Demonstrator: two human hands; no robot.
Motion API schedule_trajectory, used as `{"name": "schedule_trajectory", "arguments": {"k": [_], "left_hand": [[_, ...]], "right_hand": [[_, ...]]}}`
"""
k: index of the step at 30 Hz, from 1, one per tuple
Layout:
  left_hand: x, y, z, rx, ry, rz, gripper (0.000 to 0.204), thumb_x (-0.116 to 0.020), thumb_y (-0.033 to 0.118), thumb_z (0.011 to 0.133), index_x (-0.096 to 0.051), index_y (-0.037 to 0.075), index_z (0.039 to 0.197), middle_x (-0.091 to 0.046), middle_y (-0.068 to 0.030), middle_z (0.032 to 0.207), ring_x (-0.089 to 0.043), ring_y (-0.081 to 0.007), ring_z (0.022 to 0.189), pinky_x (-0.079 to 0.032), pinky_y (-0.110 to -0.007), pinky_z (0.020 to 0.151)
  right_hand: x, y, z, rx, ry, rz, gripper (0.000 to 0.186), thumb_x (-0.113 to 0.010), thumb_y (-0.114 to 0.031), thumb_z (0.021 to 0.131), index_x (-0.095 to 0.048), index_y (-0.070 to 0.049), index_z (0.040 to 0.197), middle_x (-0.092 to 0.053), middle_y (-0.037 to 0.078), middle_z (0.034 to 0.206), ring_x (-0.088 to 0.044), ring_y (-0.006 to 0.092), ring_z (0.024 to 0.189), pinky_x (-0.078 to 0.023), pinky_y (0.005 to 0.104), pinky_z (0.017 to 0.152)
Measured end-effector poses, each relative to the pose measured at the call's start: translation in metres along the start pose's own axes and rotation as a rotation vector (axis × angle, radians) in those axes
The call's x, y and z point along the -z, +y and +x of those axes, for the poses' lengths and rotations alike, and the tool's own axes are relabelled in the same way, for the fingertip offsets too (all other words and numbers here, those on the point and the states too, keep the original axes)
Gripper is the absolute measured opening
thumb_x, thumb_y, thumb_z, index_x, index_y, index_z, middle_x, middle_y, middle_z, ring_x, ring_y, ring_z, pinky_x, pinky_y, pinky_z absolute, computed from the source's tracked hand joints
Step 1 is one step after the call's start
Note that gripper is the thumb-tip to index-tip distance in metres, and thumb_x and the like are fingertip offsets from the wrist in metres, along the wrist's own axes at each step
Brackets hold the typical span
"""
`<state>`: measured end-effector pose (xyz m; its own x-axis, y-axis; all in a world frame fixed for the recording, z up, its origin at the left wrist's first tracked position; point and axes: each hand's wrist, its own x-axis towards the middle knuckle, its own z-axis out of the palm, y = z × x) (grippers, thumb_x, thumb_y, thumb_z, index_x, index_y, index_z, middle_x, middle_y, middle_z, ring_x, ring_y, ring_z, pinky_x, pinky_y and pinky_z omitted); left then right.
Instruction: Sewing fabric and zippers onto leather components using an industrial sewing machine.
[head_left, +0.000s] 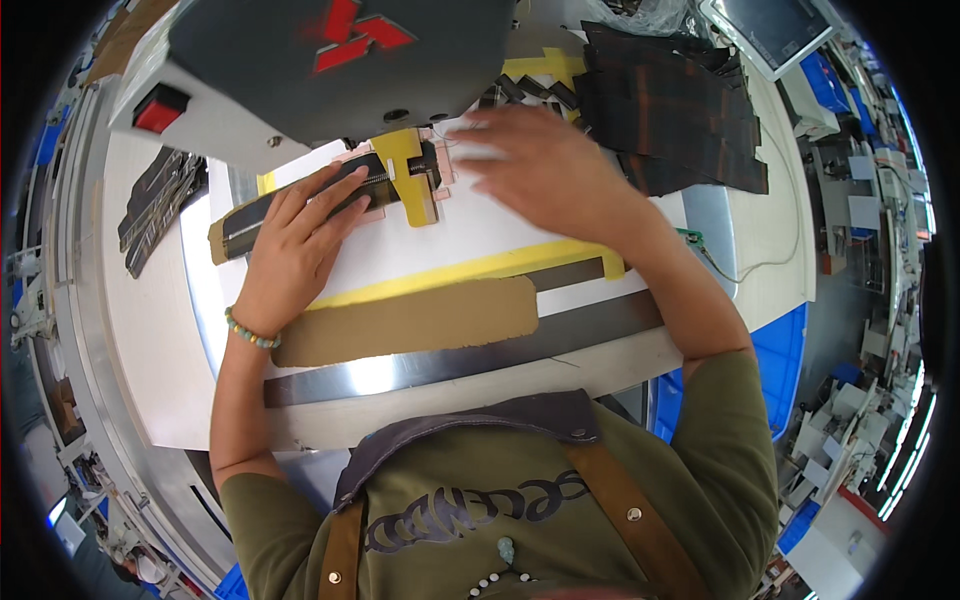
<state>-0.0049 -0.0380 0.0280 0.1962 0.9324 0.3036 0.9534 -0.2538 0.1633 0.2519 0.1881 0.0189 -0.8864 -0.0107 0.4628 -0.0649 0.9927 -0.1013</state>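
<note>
My left hand [300,225] lies with fingers spread flat over a dark fabric strip [250,228] that has a thin light line along it. The strip's right part runs under a yellow plate [405,175] with pink edging pieces around it, below the dark machine head [340,70]. My right hand [550,170], blurred by motion, hovers just right of the plate with its fingers stretched out and apart. No object shows in it. Small black pieces [535,90] lie beyond that hand.
Stacked dark checked fabric [670,110] lies at the far right, more dark strips [155,205] at the left. A brown board strip [410,320] rests near the front metal edge [450,365]. A cable [745,275] crosses the right side; a blue bin [785,360] stands below.
</note>
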Motion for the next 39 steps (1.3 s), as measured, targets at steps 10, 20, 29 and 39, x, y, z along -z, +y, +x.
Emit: {"name": "schedule_trajectory", "arguments": {"k": [10, 20, 29, 39], "left_hand": [[0.160, 0.121, -0.043, -0.198, 0.195, -1.348, 0.023, -0.085, 0.003, 0.087, -0.083, 0.026, 0.087, -0.071, -0.0047, 0.136, -0.075, -0.0203, 0.105, -0.054, -0.026, 0.074], [0.158, 0.123, -0.063, -0.341, 0.553, -0.993, 0.012, -0.078, 0.009, 0.095, -0.079, 0.020, 0.098, -0.076, 0.0065, 0.115, -0.072, -0.0125, 0.091, -0.054, -0.029, 0.075], [0.009, 0.097, 0.006, 0.592, 0.195, -1.194, 0.027, -0.075, 0.009, 0.100, -0.071, 0.000, 0.126, -0.077, -0.0087, 0.118, -0.072, -0.0121, 0.096, -0.059, -0.028, 0.084], [-0.021, 0.089, 0.011, 0.676, 0.264, -1.401, 0.014, -0.075, 0.013, 0.104, -0.073, 0.001, 0.111, -0.078, -0.0046, 0.096, -0.072, -0.0093, 0.089, -0.059, -0.025, 0.083]], "right_hand": [[0.056, 0.045, -0.035, -0.309, -0.242, -0.151, 0.027, -0.073, -0.012, 0.094, -0.077, -0.010, 0.121, -0.072, 0.011, 0.117, -0.071, 0.0350, 0.107, -0.058, 0.0455, 0.092], [0.055, 0.047, -0.040, -0.554, -0.260, 0.053, 0.017, -0.075, -0.010, 0.092, -0.071, -0.007, 0.108, -0.069, 0.008, 0.101, -0.071, 0.0289, 0.089, -0.057, 0.0407, 0.081], [0.056, -0.056, 0.008, -0.573, -0.090, 0.725, 0.037, -0.082, -0.006, 0.092, -0.076, -0.007, 0.128, -0.076, -0.001, 0.090, -0.057, 0.0045, 0.077, -0.048, 0.0237, 0.072], [0.040, -0.074, 0.018, -0.584, -0.064, 0.884, 0.037, -0.081, -0.008, 0.091, -0.077, -0.004, 0.128, -0.078, 0.001, 0.101, -0.058, 0.0067, 0.078, -0.048, 0.0238, 0.073]]}}
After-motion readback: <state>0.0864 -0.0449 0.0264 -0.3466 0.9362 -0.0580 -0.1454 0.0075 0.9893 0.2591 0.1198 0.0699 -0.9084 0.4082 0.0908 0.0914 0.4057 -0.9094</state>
